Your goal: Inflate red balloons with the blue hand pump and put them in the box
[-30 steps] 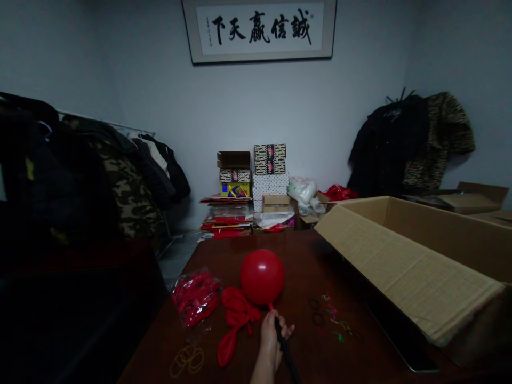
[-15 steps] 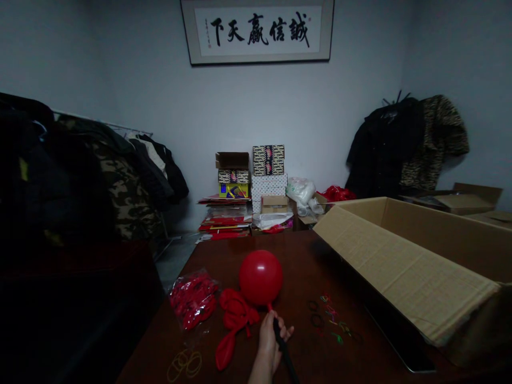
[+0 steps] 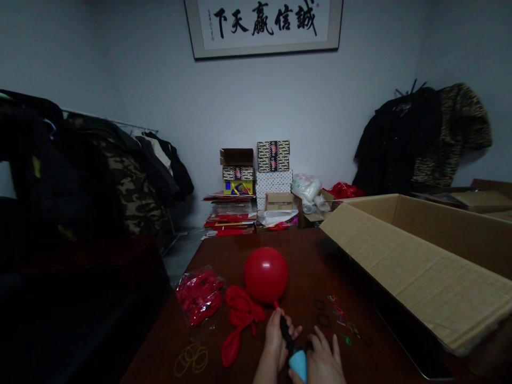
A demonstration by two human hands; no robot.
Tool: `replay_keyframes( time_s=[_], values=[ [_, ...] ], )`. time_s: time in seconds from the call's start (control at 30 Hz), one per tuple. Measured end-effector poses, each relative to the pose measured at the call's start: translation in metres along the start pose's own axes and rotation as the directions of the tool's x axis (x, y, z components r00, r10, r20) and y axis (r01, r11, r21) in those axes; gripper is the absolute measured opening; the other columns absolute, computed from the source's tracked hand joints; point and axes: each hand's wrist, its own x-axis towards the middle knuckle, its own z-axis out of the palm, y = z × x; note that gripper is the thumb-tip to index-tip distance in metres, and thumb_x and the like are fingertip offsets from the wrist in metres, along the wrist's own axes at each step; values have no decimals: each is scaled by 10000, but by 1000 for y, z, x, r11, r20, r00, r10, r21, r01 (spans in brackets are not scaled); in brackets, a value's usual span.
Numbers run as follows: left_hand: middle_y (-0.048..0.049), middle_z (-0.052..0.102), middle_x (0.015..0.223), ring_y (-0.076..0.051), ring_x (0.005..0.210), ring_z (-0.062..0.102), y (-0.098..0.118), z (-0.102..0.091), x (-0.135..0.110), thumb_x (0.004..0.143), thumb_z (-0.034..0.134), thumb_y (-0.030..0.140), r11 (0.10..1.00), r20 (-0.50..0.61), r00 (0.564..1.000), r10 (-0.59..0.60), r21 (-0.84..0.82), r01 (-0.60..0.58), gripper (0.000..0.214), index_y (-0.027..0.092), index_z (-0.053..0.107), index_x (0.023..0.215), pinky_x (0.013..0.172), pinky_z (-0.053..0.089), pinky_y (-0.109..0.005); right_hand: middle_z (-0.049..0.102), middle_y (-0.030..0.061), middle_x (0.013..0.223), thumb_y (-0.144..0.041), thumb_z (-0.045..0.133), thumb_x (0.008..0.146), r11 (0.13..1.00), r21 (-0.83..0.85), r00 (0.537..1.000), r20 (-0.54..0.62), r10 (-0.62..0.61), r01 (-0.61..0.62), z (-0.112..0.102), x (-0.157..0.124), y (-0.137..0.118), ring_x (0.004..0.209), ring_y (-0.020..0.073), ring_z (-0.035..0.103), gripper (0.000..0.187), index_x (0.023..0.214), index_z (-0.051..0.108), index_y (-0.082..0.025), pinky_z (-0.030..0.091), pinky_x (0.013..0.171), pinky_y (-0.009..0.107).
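Note:
A round, inflated red balloon point(image 3: 266, 274) stands above my left hand point(image 3: 276, 336). My left hand is closed around the balloon's neck and the black nozzle end of a hand balloon pump point(image 3: 298, 365). My right hand point(image 3: 326, 360) is at the pump's light-blue body, the thumb on its left side and the fingers stretched forward on the right. Its palm is partly cut off by the lower edge. Left of my left hand lie limp red balloons point(image 3: 242, 309). A clear plastic bag of red balloons point(image 3: 200, 293) is farther left.
Yellowish rubber bands point(image 3: 191, 359) lie at the front left of the table point(image 3: 296, 242). Small coloured bands point(image 3: 340, 314) and black hair ties point(image 3: 323, 320) are on the right. A large open cardboard box point(image 3: 412, 266) overhangs a dark flat device point(image 3: 424, 354) at the right.
My right hand has come into view from below, at the pump. The light-blue pump body now shows where only its black part showed before. The camera view has shifted slightly.

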Motion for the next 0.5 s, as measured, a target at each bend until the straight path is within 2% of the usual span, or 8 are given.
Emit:
replay_keyframes(
  time_s=[0.1,0.27,0.4,0.5],
  values=[
    [69,474,480,-70,385,388,0,0,2,724,579,437,1000,-20,1000,10,10,-10,270,210,434,721,649,484,-352,547,110,1218,-466,494,675,1000,6,999,-30,15,-15,-8,7,-11,1276,311,303,431,965,653,-189,1,1067,551],
    [81,454,465,-54,361,351,0,0,4,697,602,456,999,-48,999,19,31,-17,305,208,423,693,641,486,-354,529,98,1246,-533,458,716,999,14,999,-35,29,-29,2,4,-11,1282,303,296,457,957,656,-200,-19,1069,548],
    [84,451,471,-52,365,357,-1,-1,2,696,601,460,999,-35,999,31,45,-29,304,207,433,702,669,484,-367,526,134,1243,-486,476,719,1000,-5,999,-33,23,-23,9,-2,-9,1285,310,290,460,1002,638,-161,-27,1069,558],
    [86,454,485,-44,364,347,-2,-3,1,702,594,470,998,-21,998,52,39,-51,311,206,430,708,685,478,-371,546,145,1217,-402,471,746,1000,-25,1000,-4,16,-16,20,-9,-5,1274,315,313,376,958,651,-149,44,1068,583]
  ],
)
